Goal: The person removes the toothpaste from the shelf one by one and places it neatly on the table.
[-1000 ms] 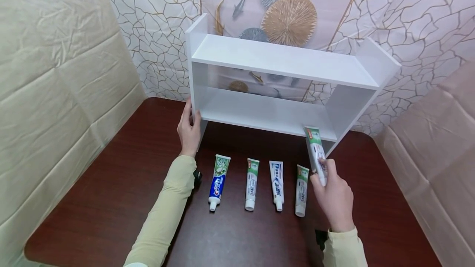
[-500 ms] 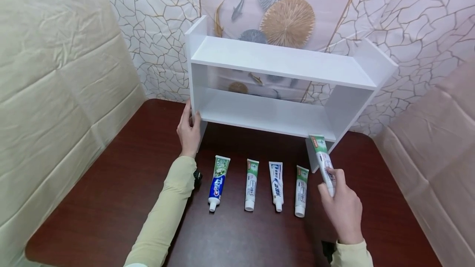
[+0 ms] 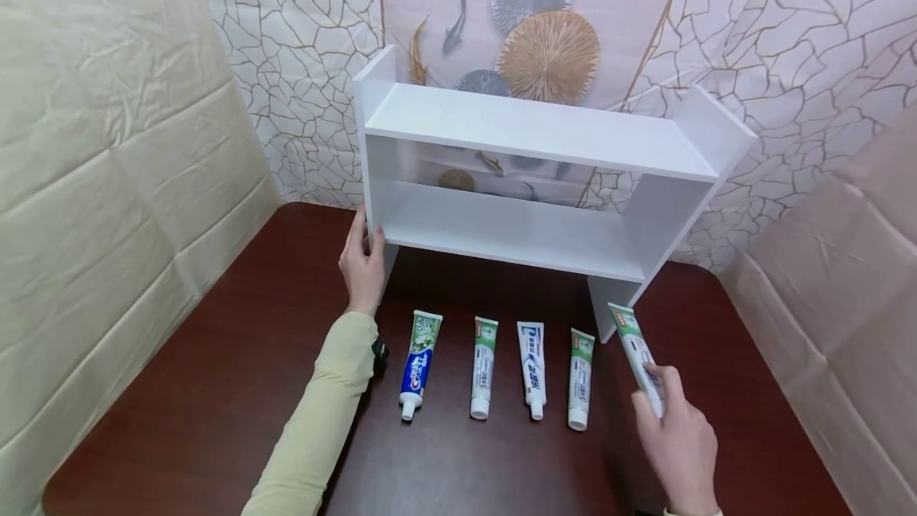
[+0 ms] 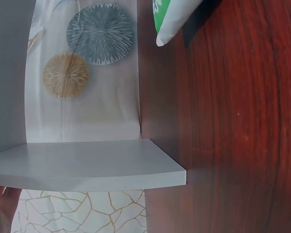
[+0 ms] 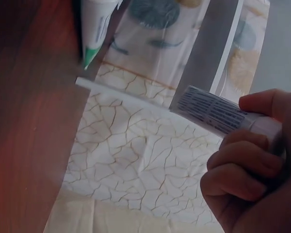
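Observation:
My right hand [image 3: 679, 436] grips a green-and-white toothpaste tube [image 3: 637, 353] near its cap end, the flat end pointing up and away. In the right wrist view, curled fingers wrap the tube [image 5: 211, 110], its printed back showing. At the left, my left hand [image 3: 363, 265] holds the side panel of the white two-tier shelf [image 3: 501, 249], thumb in front and fingers on the outer side. On the table before the shelf lie a blue-and-green toothpaste tube [image 3: 421, 361], a green-topped tube [image 3: 483, 369], a blue-and-white tube [image 3: 532, 369] and another green-topped tube [image 3: 581, 377].
The dark red-brown table [image 3: 193, 373] carries the shelf at its back. Behind it hangs a patterned cloth [image 3: 301, 78]; quilted beige cloth walls [image 3: 122, 142] close off both sides. Both shelf boards are bare.
My right hand has drawn the tube away from the lower shelf board, toward me and to the right. My left hand stays on the side panel. The head view has tilted slightly up.

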Action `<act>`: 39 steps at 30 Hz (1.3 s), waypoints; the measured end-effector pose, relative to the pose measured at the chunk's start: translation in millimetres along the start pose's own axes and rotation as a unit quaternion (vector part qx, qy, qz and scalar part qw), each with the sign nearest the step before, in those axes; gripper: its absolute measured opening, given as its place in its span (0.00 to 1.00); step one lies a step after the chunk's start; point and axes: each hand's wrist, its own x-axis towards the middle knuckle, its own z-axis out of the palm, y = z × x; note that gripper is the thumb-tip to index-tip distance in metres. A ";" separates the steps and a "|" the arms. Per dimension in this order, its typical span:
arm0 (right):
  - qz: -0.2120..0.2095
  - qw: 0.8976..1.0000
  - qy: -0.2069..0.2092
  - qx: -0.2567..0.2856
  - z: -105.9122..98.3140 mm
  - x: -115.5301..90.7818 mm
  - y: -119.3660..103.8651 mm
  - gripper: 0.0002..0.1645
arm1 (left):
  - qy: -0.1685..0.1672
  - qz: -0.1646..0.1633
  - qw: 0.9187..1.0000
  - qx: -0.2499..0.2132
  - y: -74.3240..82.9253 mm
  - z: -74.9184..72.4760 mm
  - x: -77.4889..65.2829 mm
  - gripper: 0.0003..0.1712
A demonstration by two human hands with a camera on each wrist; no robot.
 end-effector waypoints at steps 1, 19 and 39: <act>0.004 1.000 -0.008 -0.005 -0.9 -0.2 2.2 0.22 | 0.000 0.002 1.000 0.000 -0.8 -0.1 -0.1 0.26; 0.036 0.971 -0.221 -0.084 6.4 18.2 37.3 0.25 | 0.008 0.018 1.000 0.007 -39.7 0.5 8.4 0.26; 0.001 0.962 -0.248 -0.111 11.1 28.9 50.7 0.32 | 0.005 0.018 1.000 0.021 -39.6 4.1 7.0 0.27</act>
